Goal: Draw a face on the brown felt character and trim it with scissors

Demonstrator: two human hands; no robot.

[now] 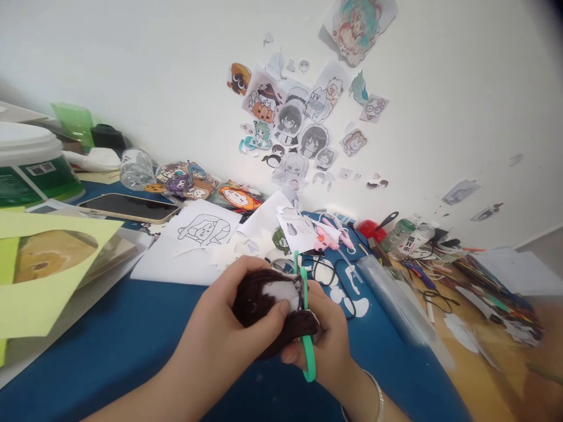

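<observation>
Brown-and-white piece (270, 290) at near centre, head view, raised above the blue desk cover (167, 334); dark brown at its edges, pale patch in the middle. Left hand (224, 319) clamped on it from the left, thumb pressed on the front face by the pale patch, other fingers mostly hidden behind. Right hand (328, 334) just beside, at the piece's right edge, closed about a green looped tool (309, 354); one loop hangs lowest, under the piece's lower right corner, and more green rises along its right edge. Working end of the tool hidden; cannot tell whether it bites into the piece. Hands close together; any contact between them is not clear. Bracelet (379, 398) on the right wrist.

Just beyond the hands: white sheet with a line drawing (203, 230), further loose paper, pink tool (326, 239) with white cord to the right. Clear plastic roll (396, 299) lies slantwise on the right.

Far left: white-and-green tub (37, 170), dark-screened phone (129, 206), clear bottle (137, 169), heap of character cutouts (187, 180). Near left: yellow sheet (83, 281) with a rounded opening. Far side: white wall (153, 70) bearing many pictures, the largest high on the right.
</observation>
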